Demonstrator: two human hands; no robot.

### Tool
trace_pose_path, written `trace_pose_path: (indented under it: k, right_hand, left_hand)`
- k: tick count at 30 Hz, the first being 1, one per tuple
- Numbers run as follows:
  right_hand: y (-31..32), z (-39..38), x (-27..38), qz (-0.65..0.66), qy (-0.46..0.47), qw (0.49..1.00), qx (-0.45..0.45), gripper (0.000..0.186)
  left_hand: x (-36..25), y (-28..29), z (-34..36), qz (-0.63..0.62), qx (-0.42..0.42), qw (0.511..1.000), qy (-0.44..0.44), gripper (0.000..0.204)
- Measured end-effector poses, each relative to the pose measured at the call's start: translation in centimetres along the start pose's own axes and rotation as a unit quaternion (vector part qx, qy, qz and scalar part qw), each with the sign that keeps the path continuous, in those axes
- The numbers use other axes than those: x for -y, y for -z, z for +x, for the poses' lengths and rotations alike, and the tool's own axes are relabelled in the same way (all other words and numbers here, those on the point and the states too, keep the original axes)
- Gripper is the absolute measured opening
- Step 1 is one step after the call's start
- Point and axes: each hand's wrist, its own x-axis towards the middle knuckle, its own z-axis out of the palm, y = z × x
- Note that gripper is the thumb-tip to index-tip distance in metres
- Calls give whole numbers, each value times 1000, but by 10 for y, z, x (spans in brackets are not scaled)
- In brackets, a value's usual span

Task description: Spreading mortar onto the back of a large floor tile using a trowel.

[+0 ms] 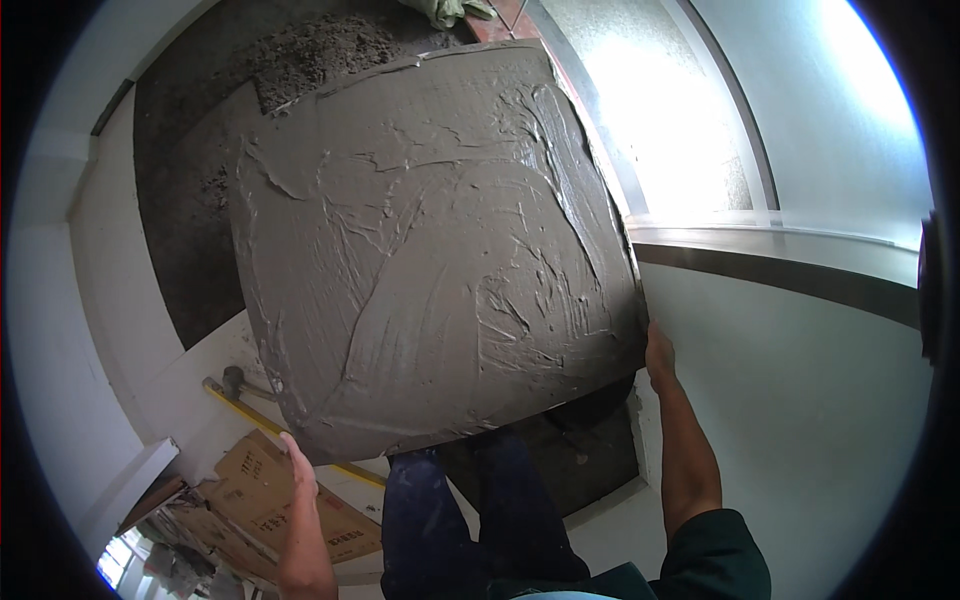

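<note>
A large square tile (440,250) is spread over its upper face with wet grey mortar, ridged and smeared by strokes. It hangs in front of my legs, covering much of the floor. My left hand (299,465) grips its near left corner, with the fingers partly hidden by the edge. At the near right edge my right hand (659,358) presses against the side, its fingers mostly out of sight beneath the tile. The tile's underside is hidden.
Loose grey mortar (325,50) lies heaped on the floor beyond the tile. A mallet (236,381), a yellow level (235,406) and flattened cardboard (262,490) are at the left. A white wall (790,400) stands close on the right, below a bright opening (680,110).
</note>
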Motion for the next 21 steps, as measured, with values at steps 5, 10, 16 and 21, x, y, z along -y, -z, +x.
trace_pose_path:
  k: [5,10,16,21]
  right_hand:
    - [8,-2,5,-8,-37,999,-14,73]
    - [13,-5,8,-58,-24,998,-6,73]
    - [2,-3,12,-107,4,994,-2,76]
    - [-1,7,-9,-94,11,995,-7,78]
  left_hand:
    - [-24,-2,-26,26,-2,1000,-4,104]
    - [-27,6,-36,38,-3,999,-4,103]
    - [-15,17,-19,56,-6,998,-18,100]
    - [-32,1,-36,18,33,999,6,99]
